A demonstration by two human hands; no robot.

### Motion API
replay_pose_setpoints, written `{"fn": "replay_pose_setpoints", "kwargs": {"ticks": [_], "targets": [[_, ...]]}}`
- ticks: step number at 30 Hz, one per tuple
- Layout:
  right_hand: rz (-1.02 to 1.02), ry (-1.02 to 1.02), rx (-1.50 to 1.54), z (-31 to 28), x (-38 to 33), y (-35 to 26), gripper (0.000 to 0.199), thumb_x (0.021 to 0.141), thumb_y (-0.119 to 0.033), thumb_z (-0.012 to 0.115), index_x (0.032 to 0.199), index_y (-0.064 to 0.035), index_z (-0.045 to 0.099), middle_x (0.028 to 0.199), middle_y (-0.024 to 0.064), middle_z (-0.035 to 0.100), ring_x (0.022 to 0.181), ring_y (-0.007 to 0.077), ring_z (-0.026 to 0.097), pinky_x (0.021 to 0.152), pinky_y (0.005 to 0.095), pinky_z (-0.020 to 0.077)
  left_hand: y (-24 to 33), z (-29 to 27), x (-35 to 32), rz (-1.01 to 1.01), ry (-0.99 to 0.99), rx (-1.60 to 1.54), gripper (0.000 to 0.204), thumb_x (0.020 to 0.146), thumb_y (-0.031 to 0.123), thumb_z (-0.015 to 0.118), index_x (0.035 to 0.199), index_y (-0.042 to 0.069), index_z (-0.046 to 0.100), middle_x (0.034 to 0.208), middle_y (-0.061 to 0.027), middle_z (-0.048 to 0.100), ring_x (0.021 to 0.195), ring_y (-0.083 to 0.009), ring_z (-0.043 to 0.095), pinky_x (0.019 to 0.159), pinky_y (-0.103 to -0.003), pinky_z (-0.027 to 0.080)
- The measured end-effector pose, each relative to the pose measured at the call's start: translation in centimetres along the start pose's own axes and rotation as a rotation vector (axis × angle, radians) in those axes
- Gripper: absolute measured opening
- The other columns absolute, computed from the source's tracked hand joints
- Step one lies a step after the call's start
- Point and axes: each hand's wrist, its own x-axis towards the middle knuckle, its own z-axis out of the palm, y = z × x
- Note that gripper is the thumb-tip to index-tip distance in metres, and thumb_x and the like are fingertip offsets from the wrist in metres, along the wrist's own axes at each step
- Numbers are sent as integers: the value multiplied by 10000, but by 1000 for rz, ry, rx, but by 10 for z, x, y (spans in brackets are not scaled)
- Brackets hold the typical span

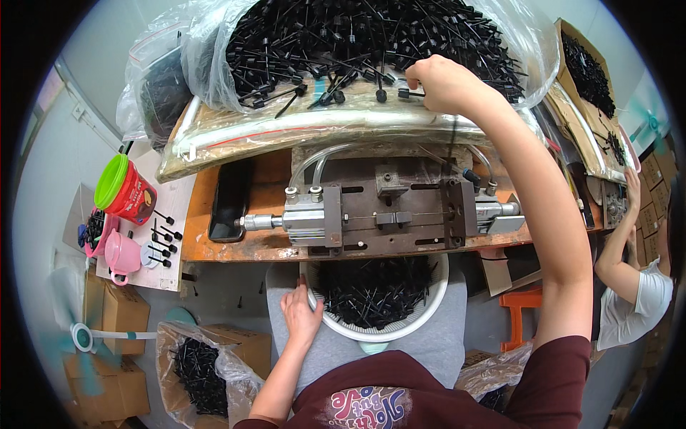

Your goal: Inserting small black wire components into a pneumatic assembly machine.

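Note:
My left hand (300, 314) grips the left rim of a round white basket (382, 334) on my lap. Many thin black rods with knobbed heads (371, 293) fill that basket. Beyond the bench fixture, my right hand (444, 84) reaches to the front edge of a big heap of the same black parts (357, 43). Its fingers are curled, and a thin black rod (453, 134) hangs down below the palm. One knobbed part (409, 94) lies at the fingertips. The metal clamping fixture (389, 218) between my hands has a small dark block at its centre.
Clear plastic sheeting (286, 129) lines the heap's tray. An orange-edged bench (236, 249) carries a black tray (230, 204). At left stand a red bucket (132, 189), a pink cup (123, 254) and a fan (83, 336). A bagged carton (200, 375) sits below. Another person (636, 286) works at right.

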Motion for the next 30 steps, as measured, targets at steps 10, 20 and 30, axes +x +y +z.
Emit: {"fn": "replay_pose_setpoints", "kwargs": {"ticks": [10,20,30], "targets": [[-97,632,463,27,-41,35,194,848,-150,733,998,-32,702,847,50,720,764,118,661,717,262,527,109,-81,20,497,42,-462,495,757,4,731,1236,-3,607,1165,-127,664,938,-252,651,884,-370,456],[-520,691,424,54,-194,-105,264,638,-99,680,866,32,689,902,141,667,687,215,648,572,299,535,162,-145,55,393,-159,-1046,391,730,-72,770,1110,-39,679,1091,-184,680,950,-214,677,798,-304,576],[204,513,318,109,-220,-118,387,831,-65,703,1203,18,636,715,69,617,474,175,543,455,295,442,162,-134,52,510,92,-729,400,651,-33,828,1034,-5,714,1085,-140,640,871,-206,667,730,-291,571]]}}
